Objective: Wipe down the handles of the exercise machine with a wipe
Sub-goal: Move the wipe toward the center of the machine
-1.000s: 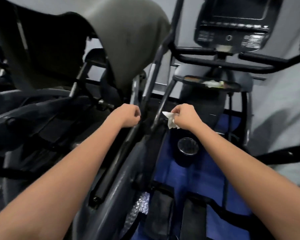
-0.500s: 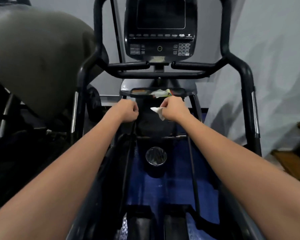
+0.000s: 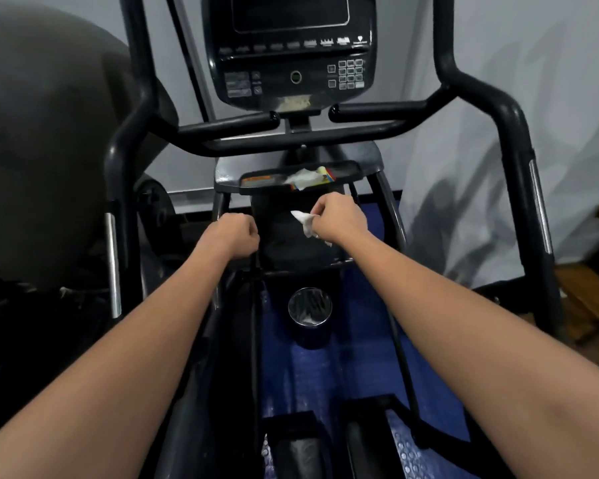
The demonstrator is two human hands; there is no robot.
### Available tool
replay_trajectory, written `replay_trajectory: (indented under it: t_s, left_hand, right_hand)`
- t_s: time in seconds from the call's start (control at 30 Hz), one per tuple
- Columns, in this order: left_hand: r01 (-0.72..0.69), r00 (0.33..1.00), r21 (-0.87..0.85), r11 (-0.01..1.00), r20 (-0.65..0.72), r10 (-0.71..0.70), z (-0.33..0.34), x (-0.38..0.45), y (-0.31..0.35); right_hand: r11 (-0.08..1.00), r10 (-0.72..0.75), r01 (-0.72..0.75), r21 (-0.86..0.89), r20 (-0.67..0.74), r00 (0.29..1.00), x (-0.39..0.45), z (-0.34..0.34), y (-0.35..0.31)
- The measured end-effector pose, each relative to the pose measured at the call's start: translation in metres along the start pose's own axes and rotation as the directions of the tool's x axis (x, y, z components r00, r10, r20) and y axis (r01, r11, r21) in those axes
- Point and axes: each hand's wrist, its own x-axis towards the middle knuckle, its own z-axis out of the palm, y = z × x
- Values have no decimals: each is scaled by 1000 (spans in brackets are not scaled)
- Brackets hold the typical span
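A black exercise machine fills the view, with its console (image 3: 291, 50) at the top centre. Two short inner handles (image 3: 229, 127) (image 3: 377, 110) stick out below the console. Tall outer handles rise at the left (image 3: 118, 160) and the right (image 3: 512, 133). My right hand (image 3: 339, 219) grips a crumpled white wipe (image 3: 303, 221) in front of the machine's centre column. My left hand (image 3: 234, 235) is a closed fist level with it, holding nothing that I can see. Neither hand touches a handle.
A small tray (image 3: 346, 167) under the console holds paper scraps and a coloured packet. A shiny metal cup holder (image 3: 309, 305) sits low in the middle. Blue floor mat (image 3: 360, 357) lies below. A grey covered machine (image 3: 49, 133) stands at the left, wooden steps (image 3: 588, 288) at the right.
The view has swung from the neighbouring machine to face this one and then moved closer. Both hands kept their pose, the right one still holding the wipe.
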Motion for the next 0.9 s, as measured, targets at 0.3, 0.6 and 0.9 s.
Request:
replay_trajectory:
  t_s: [0.3,0.6,0.9]
  left_hand:
    - [-12,999,-10,1000,47,13,65,65,-10]
    - [33,982,-42,999,188,-24,265,193,-49]
    - [62,941,-57,996,337,-39,488,299,-95]
  right_hand:
    - [990,117,-115,87,-19,993,66,54,42]
    - [973,216,-222,60,98,972,183,204,178]
    - [934,358,-351,-69,185,915,269,421,321]
